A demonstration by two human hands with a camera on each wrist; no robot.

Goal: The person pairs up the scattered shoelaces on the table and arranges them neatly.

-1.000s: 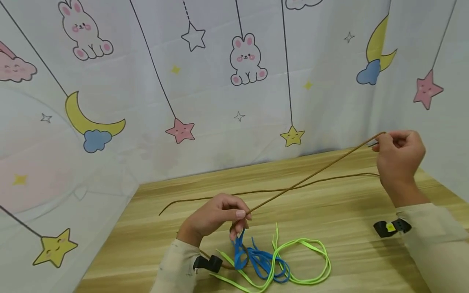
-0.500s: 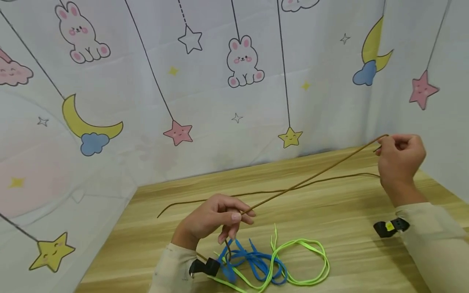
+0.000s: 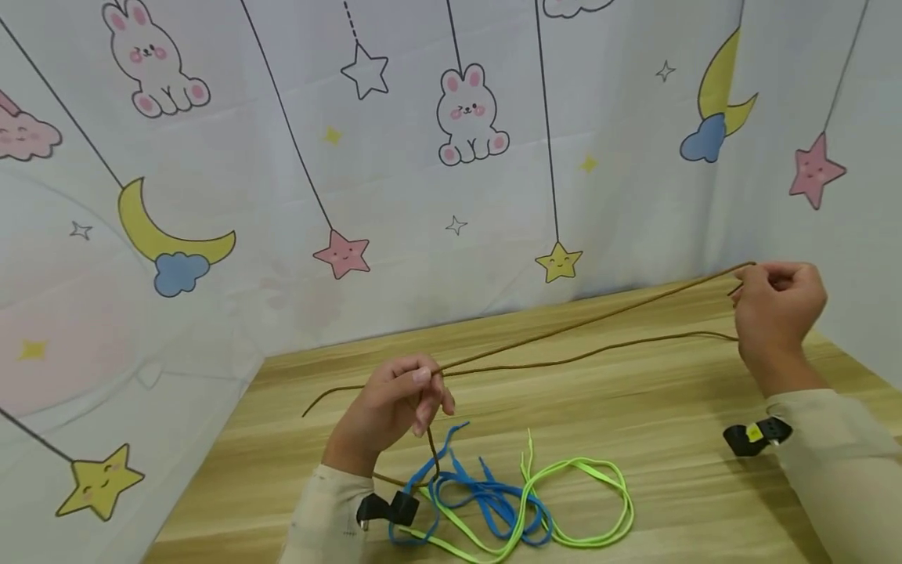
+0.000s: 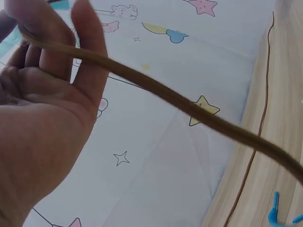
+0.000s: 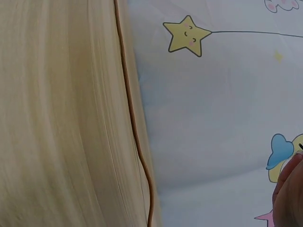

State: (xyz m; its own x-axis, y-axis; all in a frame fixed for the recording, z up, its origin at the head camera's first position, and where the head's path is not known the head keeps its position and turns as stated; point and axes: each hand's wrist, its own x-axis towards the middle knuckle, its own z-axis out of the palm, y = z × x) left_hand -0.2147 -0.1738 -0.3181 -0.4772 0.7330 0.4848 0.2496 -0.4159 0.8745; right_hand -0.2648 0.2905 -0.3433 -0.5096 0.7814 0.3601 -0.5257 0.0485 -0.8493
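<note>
A thin brown cord [image 3: 606, 316] stretches slantwise above the table between both hands. My left hand [image 3: 398, 399] pinches it between thumb and forefinger, other fingers loosely extended. From under that hand the rest of the cord drops to the table and loops near the wrist. My right hand [image 3: 782, 321] grips the cord near its other end, and a short dark tip pokes out by the fingers. In the left wrist view the cord [image 4: 180, 102] runs away from the left hand [image 4: 52, 113]. Only an edge of the right hand [image 5: 289, 194] shows in the right wrist view.
A second brown cord [image 3: 564, 362] lies along the back of the wooden table [image 3: 676, 439]. Blue shoelaces [image 3: 503, 513] lie tangled in front of the left hand, overlapping green shoelaces [image 3: 592, 542]. Behind the table hangs a printed cloth [image 3: 423, 188].
My left hand has moved up and left, so the cord slants less. The right hand has shifted slightly right. A blue lace strand near the left fingers has dropped away to the table.
</note>
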